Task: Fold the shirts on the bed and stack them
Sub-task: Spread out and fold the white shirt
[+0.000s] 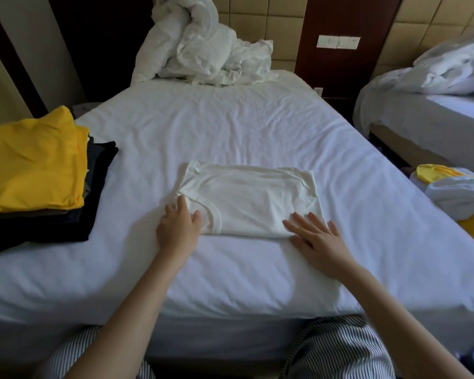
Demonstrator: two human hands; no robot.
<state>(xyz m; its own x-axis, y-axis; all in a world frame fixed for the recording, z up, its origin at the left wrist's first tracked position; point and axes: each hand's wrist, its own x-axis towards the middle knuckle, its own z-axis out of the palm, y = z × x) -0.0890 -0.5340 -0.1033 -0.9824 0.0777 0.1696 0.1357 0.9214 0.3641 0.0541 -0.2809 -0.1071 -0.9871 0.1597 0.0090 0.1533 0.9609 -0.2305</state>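
Head view. Folded white shirt [252, 198] lies flat at the middle of the bed [230, 119], long side running 9 to 3 o'clock, collar end toward 9.

Hands: right hand [315, 239] is spread flat, fingers straight, resting on the shirt's near corner at 4 o'clock. Left hand [178, 231] sits at the shirt's 8 o'clock corner by the collar, fingers loosely bent with the tips at the fabric edge and the thumb on the cloth. Cannot tell whether it pinches the edge or only touches it.

Risks, as I judge them:
- Thin, limp cloth. Lifted by one corner or one side only, the folds probably slide open and the bundle sags.
- Collar corner looks slightly rumpled. A tug there could pull the top layer off square.
- The stack [30, 165] at 9 o'clock, yellow shirt on top and dark shirts [99, 170] beneath, is already uneven, its layers stepped out toward the shirt. A shirt dropped off-centre could tip or skew it.
- Dragging rather than lifting would wrinkle the sheet and catch the lower fold.

Edges and room:
- Near bed edge at 6 o'clock, just behind the wrists, so little margin toward the body.
- Bare sheet between shirt and stack gives an unobstructed path toward 9.
- Wide open sheet toward 12, up to the heaped duvet [200, 50].
- Bed's right edge at 3 o'clock, with a loose pile of clothes [454, 192] beyond it, well apart from the shirt.
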